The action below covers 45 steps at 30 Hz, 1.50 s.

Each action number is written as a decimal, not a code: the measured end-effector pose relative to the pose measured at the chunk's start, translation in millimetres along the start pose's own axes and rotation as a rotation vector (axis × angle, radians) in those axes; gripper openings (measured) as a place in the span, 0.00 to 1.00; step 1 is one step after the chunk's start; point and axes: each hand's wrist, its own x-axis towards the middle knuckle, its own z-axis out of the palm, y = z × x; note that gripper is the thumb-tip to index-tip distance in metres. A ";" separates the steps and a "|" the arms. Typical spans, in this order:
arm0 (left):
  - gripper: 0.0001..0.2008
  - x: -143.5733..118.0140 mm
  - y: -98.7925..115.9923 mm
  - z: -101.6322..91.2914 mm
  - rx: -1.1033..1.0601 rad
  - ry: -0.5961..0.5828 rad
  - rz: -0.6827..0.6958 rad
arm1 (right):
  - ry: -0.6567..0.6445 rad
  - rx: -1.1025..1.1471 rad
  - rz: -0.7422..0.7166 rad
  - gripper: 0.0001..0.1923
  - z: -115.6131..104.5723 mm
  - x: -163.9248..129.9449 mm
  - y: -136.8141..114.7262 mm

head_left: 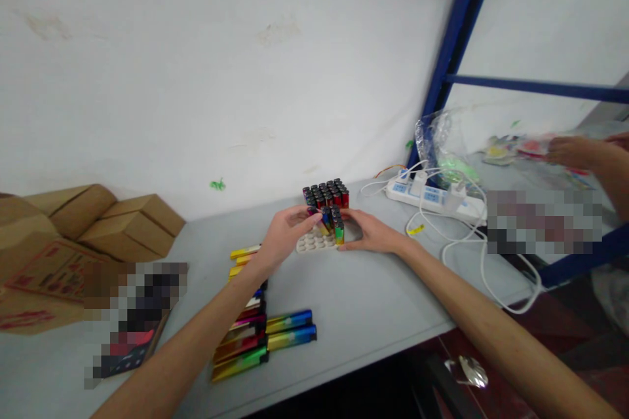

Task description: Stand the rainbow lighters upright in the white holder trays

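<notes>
A white tray (308,245) with rows of round holes lies on the table, its front left part showing bare holes. Several lighters with shiny red and dark bodies (337,198) stand upright at its back, black tops up. My left hand (285,232) reaches over the tray from the left, thumb and fingers closed on a slightly tilted blue-and-yellow lighter (324,226). My right hand (368,232) grips the tray's right edge, thumb at the front corner, beside a green-and-yellow lighter (339,233). Its other fingertips are partly hidden behind the lighters.
Several metallic lighters (289,337) lie on the table (354,321) near its front edge. Cardboard boxes (130,229) and a pixelated flat item (142,321) are at left. A white power strip (432,200) with loose cables sits at right, near a blue frame (437,85) and another person's hand (572,150).
</notes>
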 end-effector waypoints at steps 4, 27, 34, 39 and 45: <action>0.13 10.9 -3.8 5.6 0.274 0.111 0.147 | 0.009 -0.007 0.003 0.43 0.3 0.4 1.1; 0.08 19.9 1.5 7.9 0.617 -0.211 0.289 | -0.003 -0.035 -0.014 0.43 0.6 0.6 0.6; 0.12 7.8 -9.9 3.0 0.864 -0.225 0.332 | -0.001 -0.009 -0.012 0.44 0.3 1.4 0.8; 0.12 -40.9 -4.0 -12.3 0.902 -0.079 0.350 | -0.007 0.008 0.010 0.43 -1.4 0.6 -2.7; 0.10 -101.1 11.9 -30.2 0.890 -0.440 0.155 | -0.008 0.015 0.036 0.42 -2.6 0.2 -4.4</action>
